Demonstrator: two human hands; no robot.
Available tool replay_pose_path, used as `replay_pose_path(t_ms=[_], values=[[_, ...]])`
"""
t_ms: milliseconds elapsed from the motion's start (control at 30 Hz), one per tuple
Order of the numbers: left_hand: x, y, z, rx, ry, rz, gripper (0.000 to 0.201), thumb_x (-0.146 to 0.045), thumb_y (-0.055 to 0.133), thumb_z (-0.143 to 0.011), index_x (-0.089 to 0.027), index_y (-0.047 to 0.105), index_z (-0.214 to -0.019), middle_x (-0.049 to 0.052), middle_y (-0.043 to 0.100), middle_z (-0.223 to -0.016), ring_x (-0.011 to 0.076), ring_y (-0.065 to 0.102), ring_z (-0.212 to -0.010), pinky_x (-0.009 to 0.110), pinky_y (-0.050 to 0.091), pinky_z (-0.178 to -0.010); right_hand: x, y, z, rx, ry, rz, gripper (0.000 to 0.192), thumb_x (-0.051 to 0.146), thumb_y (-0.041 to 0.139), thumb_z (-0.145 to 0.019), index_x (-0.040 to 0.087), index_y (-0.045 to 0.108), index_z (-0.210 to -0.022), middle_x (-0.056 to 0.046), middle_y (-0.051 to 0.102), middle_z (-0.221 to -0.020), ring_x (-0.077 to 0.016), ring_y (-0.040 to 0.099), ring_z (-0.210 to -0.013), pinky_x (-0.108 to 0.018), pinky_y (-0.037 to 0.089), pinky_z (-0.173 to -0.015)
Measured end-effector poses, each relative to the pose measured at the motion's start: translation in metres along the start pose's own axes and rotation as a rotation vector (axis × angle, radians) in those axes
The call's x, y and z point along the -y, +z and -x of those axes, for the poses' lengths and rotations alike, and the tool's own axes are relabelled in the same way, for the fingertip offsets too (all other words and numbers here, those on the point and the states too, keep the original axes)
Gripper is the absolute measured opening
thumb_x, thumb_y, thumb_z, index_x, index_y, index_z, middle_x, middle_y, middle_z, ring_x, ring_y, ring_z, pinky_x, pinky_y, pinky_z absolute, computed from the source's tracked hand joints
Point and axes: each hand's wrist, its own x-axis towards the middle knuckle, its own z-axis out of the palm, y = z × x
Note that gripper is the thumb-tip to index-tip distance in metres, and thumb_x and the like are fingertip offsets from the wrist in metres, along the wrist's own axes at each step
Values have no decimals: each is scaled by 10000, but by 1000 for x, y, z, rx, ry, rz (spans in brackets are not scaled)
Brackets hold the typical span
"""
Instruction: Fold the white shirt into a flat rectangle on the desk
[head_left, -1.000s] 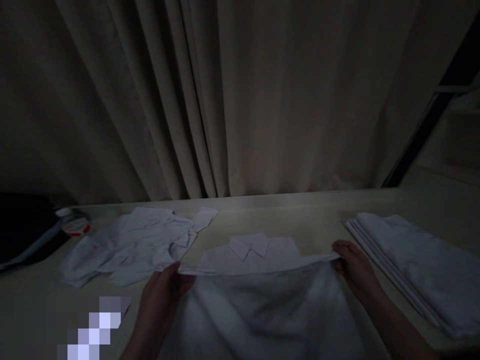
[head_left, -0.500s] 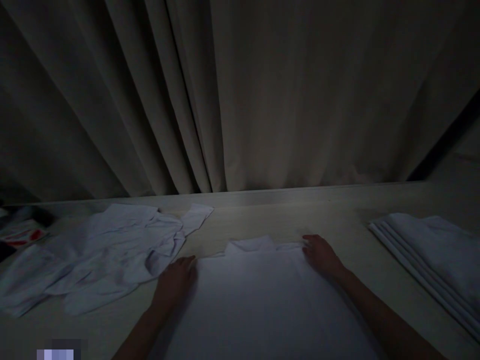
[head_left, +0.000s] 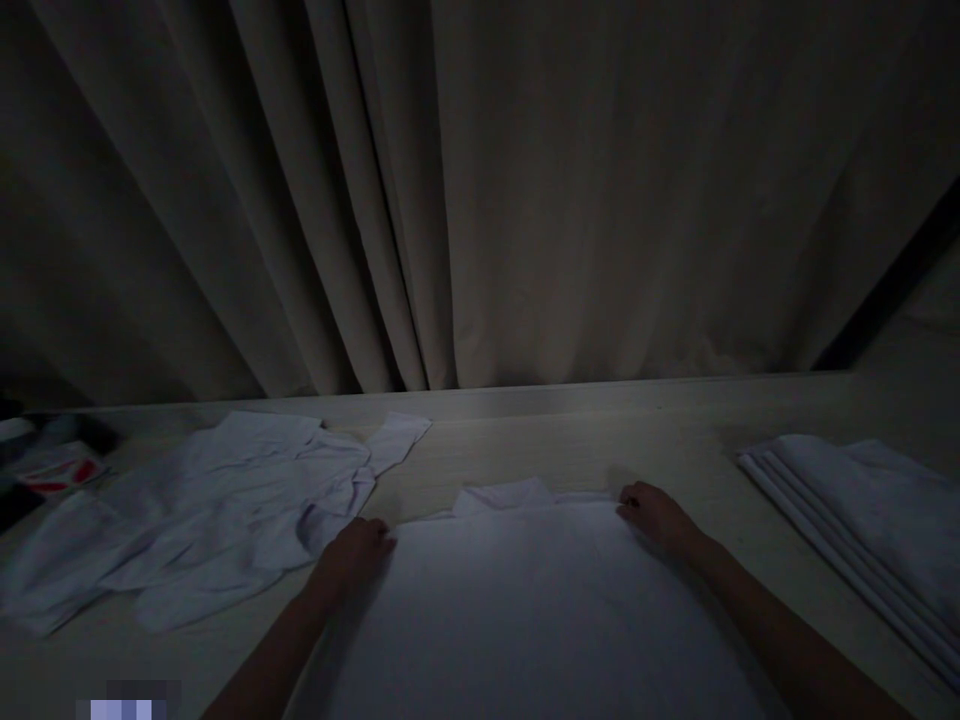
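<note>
A white shirt (head_left: 517,610) lies flat and smooth in front of me, its collar (head_left: 506,495) poking out past the straight far edge. My left hand (head_left: 356,555) is closed at the shirt's far left corner, fingertips pinched on the cloth. At the far right corner, the fingers of my right hand (head_left: 654,512) are curled in and pinch the edge. The near part of the shirt runs out of the bottom of the view.
A crumpled white garment (head_left: 255,500) spreads out on the left of the pale table (head_left: 585,450). Folded white cloths (head_left: 870,520) are stacked at the right. Dark and red-and-white items (head_left: 56,470) sit at the far left. A curtain (head_left: 525,200) hangs behind.
My right hand has moved slightly right, and its fingers, stretched before, are now curled in at the corner. My left hand stays at its corner. The view has shifted slightly.
</note>
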Motion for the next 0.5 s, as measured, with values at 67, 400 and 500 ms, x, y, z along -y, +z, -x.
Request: replay_pose_path(t_ms=[67, 400, 500], values=[[0, 1, -1, -17, -21, 53, 193, -328, 426, -765, -177, 540, -800, 96, 636, -850, 228, 610, -820, 329, 443, -731, -3, -4, 0, -15, -37, -107, 234, 288, 428, -828, 175, 632, -825, -68, 659, -867, -175, 597, -822, -274, 418, -745], [4, -65, 8, -118, -150, 863, 539, -507, 646, -659, -240, 514, -1107, -60, 559, -701, 107, 513, -526, 214, 368, -482, -13, -55, -24, -112, -84, -461, 344, 459, 502, -755, 180, 680, -851, -86, 714, -899, -238, 635, -840, -359, 472, -775], [2, -69, -7, -119, -188, 938, 562, -462, 678, -628, -234, 541, -1124, -5, 623, -867, 151, 598, -654, 250, 452, -550, -11, -57, -49, -149, -84, -500, 327, 430, 543, -732, 172, 685, -875, -88, 712, -912, -231, 631, -843, -351, 474, -777]])
